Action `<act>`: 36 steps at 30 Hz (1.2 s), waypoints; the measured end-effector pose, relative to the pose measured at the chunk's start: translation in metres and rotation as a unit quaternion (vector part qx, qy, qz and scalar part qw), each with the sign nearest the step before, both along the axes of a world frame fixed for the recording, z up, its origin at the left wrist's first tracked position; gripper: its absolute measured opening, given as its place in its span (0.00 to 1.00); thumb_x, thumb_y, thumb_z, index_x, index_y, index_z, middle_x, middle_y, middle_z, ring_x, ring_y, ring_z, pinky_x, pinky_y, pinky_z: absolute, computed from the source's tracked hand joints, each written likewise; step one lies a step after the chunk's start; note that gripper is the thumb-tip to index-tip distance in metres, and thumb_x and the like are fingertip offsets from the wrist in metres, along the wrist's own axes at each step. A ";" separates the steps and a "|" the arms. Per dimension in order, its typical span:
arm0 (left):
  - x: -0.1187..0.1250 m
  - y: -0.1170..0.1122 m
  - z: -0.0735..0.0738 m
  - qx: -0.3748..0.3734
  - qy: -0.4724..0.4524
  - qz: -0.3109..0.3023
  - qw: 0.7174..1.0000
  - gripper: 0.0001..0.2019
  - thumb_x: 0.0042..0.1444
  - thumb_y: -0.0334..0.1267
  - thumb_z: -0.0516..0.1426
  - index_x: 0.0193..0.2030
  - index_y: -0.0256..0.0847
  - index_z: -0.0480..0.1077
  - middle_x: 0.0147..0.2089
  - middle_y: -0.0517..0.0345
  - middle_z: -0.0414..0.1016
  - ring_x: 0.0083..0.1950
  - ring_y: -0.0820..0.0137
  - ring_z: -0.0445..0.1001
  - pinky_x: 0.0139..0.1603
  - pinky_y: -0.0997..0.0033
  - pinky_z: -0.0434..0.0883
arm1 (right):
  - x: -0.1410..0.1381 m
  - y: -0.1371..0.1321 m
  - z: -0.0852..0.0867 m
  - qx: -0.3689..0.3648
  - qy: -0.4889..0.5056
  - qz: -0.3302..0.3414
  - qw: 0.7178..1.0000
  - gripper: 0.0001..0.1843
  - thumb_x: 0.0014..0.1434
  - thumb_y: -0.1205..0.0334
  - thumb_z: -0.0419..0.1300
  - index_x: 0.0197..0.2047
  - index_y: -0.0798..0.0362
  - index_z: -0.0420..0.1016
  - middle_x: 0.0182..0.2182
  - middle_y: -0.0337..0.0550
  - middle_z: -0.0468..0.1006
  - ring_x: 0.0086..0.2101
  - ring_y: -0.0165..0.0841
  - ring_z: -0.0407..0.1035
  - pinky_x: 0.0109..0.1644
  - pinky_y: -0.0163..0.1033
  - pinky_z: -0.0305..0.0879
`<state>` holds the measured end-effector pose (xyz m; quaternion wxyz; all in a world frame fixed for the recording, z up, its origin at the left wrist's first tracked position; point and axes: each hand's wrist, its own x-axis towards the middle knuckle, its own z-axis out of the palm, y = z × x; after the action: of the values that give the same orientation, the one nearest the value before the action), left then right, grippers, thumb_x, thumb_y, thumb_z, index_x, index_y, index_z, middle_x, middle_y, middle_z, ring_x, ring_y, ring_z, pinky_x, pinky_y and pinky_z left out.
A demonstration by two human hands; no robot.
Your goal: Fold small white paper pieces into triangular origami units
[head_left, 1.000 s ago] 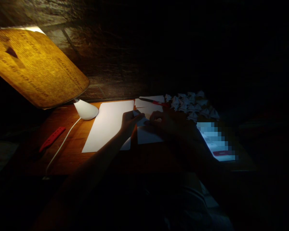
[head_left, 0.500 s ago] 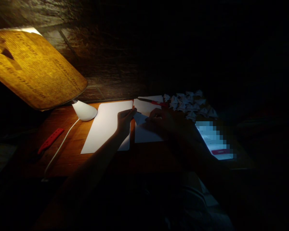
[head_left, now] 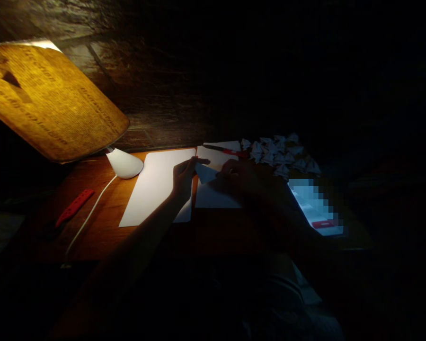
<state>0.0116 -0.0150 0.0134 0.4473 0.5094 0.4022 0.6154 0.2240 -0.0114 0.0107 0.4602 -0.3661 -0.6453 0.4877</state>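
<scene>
In dim lamp light, my left hand (head_left: 184, 176) and my right hand (head_left: 238, 174) both pinch a small piece of white paper (head_left: 205, 173) held between them just above the wooden table (head_left: 102, 222). The piece shows a pointed, folded corner. Under my hands lie a smaller white sheet (head_left: 213, 196) and, to the left, a large white sheet (head_left: 156, 184). Behind my right hand sits a heap of several small folded paper pieces (head_left: 280, 154).
A white lamp base (head_left: 125, 163) with a white cord (head_left: 88, 215) stands at the left, under a yellow printed shade (head_left: 46, 99). A red tool (head_left: 75, 206) lies left of the cord. A red-handled pen or cutter (head_left: 227, 150) rests on paper behind. A lit phone screen (head_left: 315, 208) glows at right.
My left hand has shifted a little left and its fingers have stretched over the paper's top edge. The small piece has turned, showing a pointed fold. My right hand stays close by it.
</scene>
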 end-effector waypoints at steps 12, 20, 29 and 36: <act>0.000 0.005 -0.011 -0.020 -0.045 -0.136 0.990 0.20 0.54 0.55 0.74 0.44 0.42 0.84 0.41 0.52 0.85 0.40 0.67 0.82 0.40 0.70 0.78 | -0.003 0.006 -0.010 -0.028 0.076 -0.019 0.997 0.23 0.54 0.39 0.74 0.30 0.49 0.76 0.30 0.38 0.76 0.34 0.33 0.69 0.42 0.41 0.67; 0.000 0.004 -0.011 -0.024 -0.019 -0.113 0.993 0.20 0.54 0.51 0.72 0.48 0.41 0.83 0.43 0.53 0.85 0.41 0.68 0.80 0.40 0.72 0.76 | -0.007 0.000 -0.006 0.021 0.049 0.014 0.998 0.23 0.47 0.48 0.80 0.36 0.49 0.74 0.34 0.38 0.77 0.35 0.33 0.69 0.39 0.39 0.66; 0.003 0.005 -0.014 -0.035 -0.011 -0.088 0.995 0.12 0.56 0.44 0.69 0.43 0.41 0.83 0.37 0.55 0.81 0.35 0.71 0.76 0.35 0.73 0.73 | -0.007 0.003 -0.010 0.017 0.057 0.018 0.998 0.24 0.51 0.49 0.78 0.45 0.47 0.76 0.34 0.37 0.77 0.33 0.33 0.71 0.34 0.37 0.66; 0.002 0.004 -0.009 -0.031 0.001 -0.081 0.996 0.08 0.54 0.38 0.67 0.40 0.41 0.81 0.33 0.58 0.78 0.32 0.73 0.73 0.32 0.75 0.69 | -0.006 0.005 -0.010 -0.002 0.091 -0.039 0.995 0.19 0.57 0.41 0.71 0.38 0.47 0.75 0.33 0.37 0.76 0.33 0.32 0.71 0.36 0.38 0.68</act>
<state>0.0132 -0.0112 0.0043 0.5109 0.5272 0.3790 0.5634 0.2180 -0.0067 0.0003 0.5348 -0.3456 -0.5852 0.5020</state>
